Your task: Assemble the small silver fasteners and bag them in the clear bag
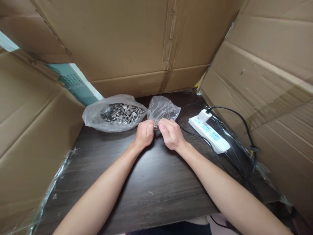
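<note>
My left hand (145, 133) and my right hand (171, 133) meet over the middle of the table, both closed with the fingertips pinched together. Between them shows a small shiny metal part (156, 126), mostly covered by the fingers, so its exact kind is hard to make out. Just beyond the hands lies a clear plastic bag (163, 106); what it holds, if anything, is unclear. Left of it, a larger open plastic bag (94, 119) contains many small round-headed metal parts (124, 113).
On the right a white power strip (210, 131) has a white plug (203, 116) in it. Black cables (246, 130) run along that side. Cardboard walls (127, 39) enclose the dark wood-grain table (146, 182) at the back and both sides.
</note>
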`<action>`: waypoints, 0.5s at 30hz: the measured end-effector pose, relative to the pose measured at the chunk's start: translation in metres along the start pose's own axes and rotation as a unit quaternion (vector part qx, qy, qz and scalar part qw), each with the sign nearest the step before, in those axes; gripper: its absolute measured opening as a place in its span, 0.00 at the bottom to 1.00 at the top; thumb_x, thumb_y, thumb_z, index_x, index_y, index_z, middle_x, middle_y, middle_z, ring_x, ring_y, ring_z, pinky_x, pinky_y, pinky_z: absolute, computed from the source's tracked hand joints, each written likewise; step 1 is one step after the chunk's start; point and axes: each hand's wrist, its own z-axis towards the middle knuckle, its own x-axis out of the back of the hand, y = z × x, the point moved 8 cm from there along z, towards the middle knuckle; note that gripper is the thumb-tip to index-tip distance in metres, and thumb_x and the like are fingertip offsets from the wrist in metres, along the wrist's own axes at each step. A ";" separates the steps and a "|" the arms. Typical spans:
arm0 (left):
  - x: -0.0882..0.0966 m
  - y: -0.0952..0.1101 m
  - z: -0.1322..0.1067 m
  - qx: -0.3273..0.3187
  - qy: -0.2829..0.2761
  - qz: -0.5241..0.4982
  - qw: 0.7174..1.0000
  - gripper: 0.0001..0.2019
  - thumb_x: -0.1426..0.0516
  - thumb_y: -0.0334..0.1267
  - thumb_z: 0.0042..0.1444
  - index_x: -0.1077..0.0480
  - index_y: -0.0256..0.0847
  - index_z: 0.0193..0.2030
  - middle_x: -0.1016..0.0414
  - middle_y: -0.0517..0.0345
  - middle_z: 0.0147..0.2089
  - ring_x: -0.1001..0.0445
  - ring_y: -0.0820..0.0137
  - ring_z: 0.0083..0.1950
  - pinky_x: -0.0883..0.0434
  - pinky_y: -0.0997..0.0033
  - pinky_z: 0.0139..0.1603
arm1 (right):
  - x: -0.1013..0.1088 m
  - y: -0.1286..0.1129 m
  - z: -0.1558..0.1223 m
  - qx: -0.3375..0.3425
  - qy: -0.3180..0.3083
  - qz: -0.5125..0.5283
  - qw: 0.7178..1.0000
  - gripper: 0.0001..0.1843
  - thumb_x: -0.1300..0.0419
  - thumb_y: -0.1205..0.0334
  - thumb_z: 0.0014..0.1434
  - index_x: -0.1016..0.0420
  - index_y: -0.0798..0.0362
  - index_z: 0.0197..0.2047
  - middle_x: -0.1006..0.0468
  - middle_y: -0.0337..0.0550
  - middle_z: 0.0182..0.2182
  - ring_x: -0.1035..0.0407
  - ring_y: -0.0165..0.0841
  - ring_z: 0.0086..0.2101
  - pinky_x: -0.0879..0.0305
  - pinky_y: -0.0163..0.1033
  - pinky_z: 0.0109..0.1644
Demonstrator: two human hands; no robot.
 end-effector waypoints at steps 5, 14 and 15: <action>0.000 0.001 0.000 -0.003 0.000 0.003 1.000 0.17 0.58 0.39 0.64 0.46 0.43 0.23 0.41 0.59 0.23 0.41 0.70 0.27 0.44 0.66 0.32 | -0.002 0.005 0.000 -0.023 -0.002 -0.016 1.000 0.35 0.66 0.47 0.77 0.35 0.51 0.24 0.25 0.45 0.25 0.31 0.34 0.29 0.43 0.44 0.42; -0.001 0.001 0.001 -0.002 -0.007 0.001 1.000 0.17 0.58 0.39 0.64 0.46 0.43 0.22 0.41 0.59 0.23 0.42 0.70 0.27 0.44 0.66 0.32 | -0.009 0.002 0.000 -0.007 -0.048 0.006 0.999 0.34 0.63 0.50 0.77 0.38 0.51 0.21 0.28 0.43 0.22 0.34 0.34 0.28 0.43 0.45 0.42; -0.001 0.001 0.000 -0.002 -0.007 0.001 1.000 0.17 0.58 0.39 0.64 0.46 0.43 0.22 0.41 0.59 0.23 0.42 0.70 0.27 0.44 0.66 0.32 | -0.004 0.003 0.000 -0.016 -0.020 0.010 1.000 0.32 0.62 0.49 0.76 0.35 0.51 0.24 0.25 0.44 0.25 0.32 0.35 0.30 0.43 0.45 0.42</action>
